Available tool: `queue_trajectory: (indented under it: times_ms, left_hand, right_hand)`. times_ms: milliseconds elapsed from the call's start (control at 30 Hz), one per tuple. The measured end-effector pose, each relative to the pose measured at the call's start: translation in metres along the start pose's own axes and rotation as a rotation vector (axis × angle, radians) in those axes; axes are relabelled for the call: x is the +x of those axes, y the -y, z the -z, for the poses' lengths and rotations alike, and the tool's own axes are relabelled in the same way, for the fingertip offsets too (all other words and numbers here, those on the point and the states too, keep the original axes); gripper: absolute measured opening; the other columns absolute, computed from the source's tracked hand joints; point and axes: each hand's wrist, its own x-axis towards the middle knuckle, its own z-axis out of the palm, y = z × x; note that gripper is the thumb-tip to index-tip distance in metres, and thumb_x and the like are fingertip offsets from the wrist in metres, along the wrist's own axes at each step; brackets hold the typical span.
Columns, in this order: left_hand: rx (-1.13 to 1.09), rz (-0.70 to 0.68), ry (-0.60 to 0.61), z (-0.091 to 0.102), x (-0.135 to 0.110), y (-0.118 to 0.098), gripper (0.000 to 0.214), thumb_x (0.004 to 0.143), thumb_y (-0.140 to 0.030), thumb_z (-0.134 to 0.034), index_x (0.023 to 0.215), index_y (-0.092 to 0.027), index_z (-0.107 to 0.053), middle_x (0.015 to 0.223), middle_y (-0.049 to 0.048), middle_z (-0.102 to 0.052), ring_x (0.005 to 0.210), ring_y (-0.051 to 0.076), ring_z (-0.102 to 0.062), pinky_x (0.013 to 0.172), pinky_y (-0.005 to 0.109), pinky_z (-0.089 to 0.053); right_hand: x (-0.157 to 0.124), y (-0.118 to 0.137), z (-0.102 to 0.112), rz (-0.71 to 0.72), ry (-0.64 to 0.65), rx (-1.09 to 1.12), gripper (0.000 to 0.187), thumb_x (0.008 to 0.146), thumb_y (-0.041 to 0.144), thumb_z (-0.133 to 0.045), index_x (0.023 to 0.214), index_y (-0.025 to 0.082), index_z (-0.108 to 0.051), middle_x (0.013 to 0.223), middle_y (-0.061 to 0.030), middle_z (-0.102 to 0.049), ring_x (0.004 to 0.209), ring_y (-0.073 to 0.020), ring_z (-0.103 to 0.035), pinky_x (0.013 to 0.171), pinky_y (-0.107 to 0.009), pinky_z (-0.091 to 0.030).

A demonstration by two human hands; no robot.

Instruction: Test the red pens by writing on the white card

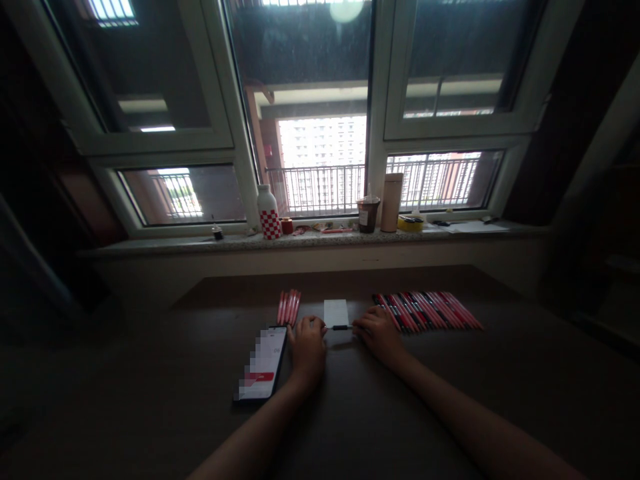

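Note:
A slim pen [340, 327] with a black middle section lies level between my two hands, just in front of a small white paper pad [336, 311]. My left hand [309, 347] is closed on the pen's left end. My right hand [377, 331] pinches its right end, and the fingers cover both tips. Several pink pens [289, 307] lie in a small bunch beyond my left hand. To the right, a long row of pink and black pens [430, 311] is laid side by side, close to my right hand. A phone [267, 363] with a lit screen rests left of my left hand.
The dark table [380, 413] runs up to the wall under a window. On the stone sill [315, 239] stand a checked red and white bottle [270, 213], a lidded drink cup [368, 215], a tan flask [391, 203] and a yellow container [411, 224].

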Motion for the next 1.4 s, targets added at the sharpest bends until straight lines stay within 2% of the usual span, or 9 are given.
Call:
queue_trajectory:
  times_ms: [167, 333, 567, 700, 900, 1167, 1400]
  left_hand:
    - [-0.108, 0.01, -0.012, 0.0015, 0.0037, 0.0018, 0.025, 0.089, -0.014, -0.039, 0.099, -0.018, -0.062, 0.1, 0.0066, -0.062, 0.098, 0.02, -0.054, 0.097, 0.037, -0.034]
    - [-0.168, 0.007, -0.016, 0.004, 0.0038, 0.0021, 0.027, 0.089, -0.014, -0.039, 0.099, -0.018, -0.064, 0.097, 0.0058, -0.064, 0.095, 0.019, -0.056, 0.094, 0.034, -0.035]
    - [-0.112, 0.008, 0.009, 0.0029, 0.0024, 0.0053, 0.031, 0.084, -0.009, -0.043, 0.095, -0.02, -0.07, 0.095, 0.0052, -0.065, 0.096, 0.019, -0.055, 0.091, 0.033, -0.034]
    - [-0.068, 0.013, 0.039, 0.0024, 0.0024, 0.0056, 0.028, 0.082, -0.011, -0.046, 0.089, -0.019, -0.071, 0.092, 0.0054, -0.064, 0.096, 0.019, -0.054, 0.092, 0.034, -0.033]
    - [-0.022, 0.004, 0.032, 0.0029, 0.0006, 0.0045, 0.03, 0.083, -0.011, -0.044, 0.095, -0.021, -0.07, 0.098, 0.0053, -0.064, 0.099, 0.02, -0.054, 0.096, 0.037, -0.029]
    - [0.02, -0.054, 0.031, 0.0018, -0.0006, 0.0011, 0.023, 0.086, -0.031, -0.052, 0.103, -0.028, -0.067, 0.101, 0.0036, -0.064, 0.103, 0.023, -0.051, 0.102, 0.046, -0.025]
    - [0.016, -0.055, 0.048, 0.0011, 0.0015, 0.0021, 0.018, 0.086, -0.029, -0.052, 0.093, -0.028, -0.069, 0.097, 0.0019, -0.065, 0.103, 0.023, -0.051, 0.104, 0.049, -0.022]
  right_hand:
    - [0.0003, 0.0, 0.0012, -0.025, 0.002, -0.021, 0.011, 0.083, 0.023, -0.066, 0.091, 0.025, -0.072, 0.089, -0.0023, -0.072, 0.101, -0.0248, -0.051, 0.089, -0.038, -0.032]
    - [0.0002, 0.0007, 0.0033, -0.051, -0.007, -0.024, 0.011, 0.083, 0.023, -0.065, 0.092, 0.024, -0.072, 0.089, -0.0025, -0.072, 0.1, -0.0244, -0.051, 0.091, -0.038, -0.032]
    - [0.0007, 0.0021, 0.0041, -0.064, -0.005, -0.035, 0.012, 0.083, 0.022, -0.065, 0.092, 0.024, -0.072, 0.088, -0.0025, -0.071, 0.099, -0.0236, -0.051, 0.092, -0.038, -0.032]
    - [0.0006, 0.0023, 0.0045, -0.067, -0.008, -0.035, 0.011, 0.083, 0.022, -0.065, 0.092, 0.023, -0.073, 0.088, -0.0028, -0.071, 0.098, -0.0236, -0.051, 0.092, -0.038, -0.032]
    - [0.0004, 0.0023, 0.0049, -0.071, -0.008, -0.04, 0.012, 0.082, 0.022, -0.066, 0.092, 0.023, -0.073, 0.087, -0.0023, -0.071, 0.097, -0.0234, -0.051, 0.091, -0.036, -0.033]
    - [0.0, 0.0032, 0.005, -0.081, -0.009, -0.056, 0.012, 0.084, 0.022, -0.063, 0.091, 0.024, -0.073, 0.086, -0.0032, -0.071, 0.097, -0.0239, -0.051, 0.091, -0.037, -0.033]
    - [0.0, 0.0024, 0.0041, -0.095, -0.004, -0.062, 0.012, 0.083, 0.023, -0.064, 0.091, 0.023, -0.073, 0.085, -0.0033, -0.071, 0.096, -0.023, -0.051, 0.091, -0.037, -0.033]
